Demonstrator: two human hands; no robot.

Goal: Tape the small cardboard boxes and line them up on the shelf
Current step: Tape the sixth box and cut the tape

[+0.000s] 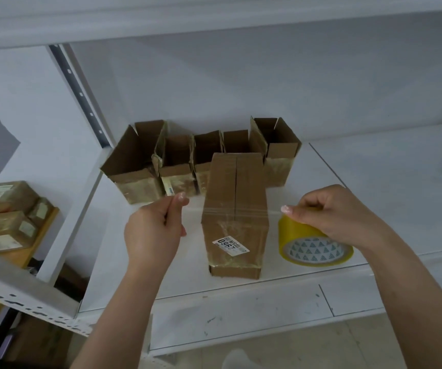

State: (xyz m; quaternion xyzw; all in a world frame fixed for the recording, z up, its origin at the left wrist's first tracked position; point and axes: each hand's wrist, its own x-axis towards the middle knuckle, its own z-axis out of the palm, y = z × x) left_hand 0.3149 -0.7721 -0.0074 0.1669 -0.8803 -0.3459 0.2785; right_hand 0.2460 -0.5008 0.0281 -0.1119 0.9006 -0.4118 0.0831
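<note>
Hands: left hand (155, 230) pinched the loose end of the clear tape strip (230, 210) between thumb and fingers; right hand (331, 217) curled over the top of the yellow tape roll (314, 243).
Tape: the strip was stretched from the roll, across the closed box, to the left hand.
Closed box (237, 209): brown, long, lying on the white shelf (334, 166) between the two hands, flaps shut, shiny old tape on it.
Label: a white sticker (230, 246) near the front end, with big upside-down numbers, maybe 2960.
Open boxes (201, 158): five small brown ones in a row behind, tops open, touching side by side.
Room: white wall behind; taped parcels (9, 217) lower on the left.
</note>
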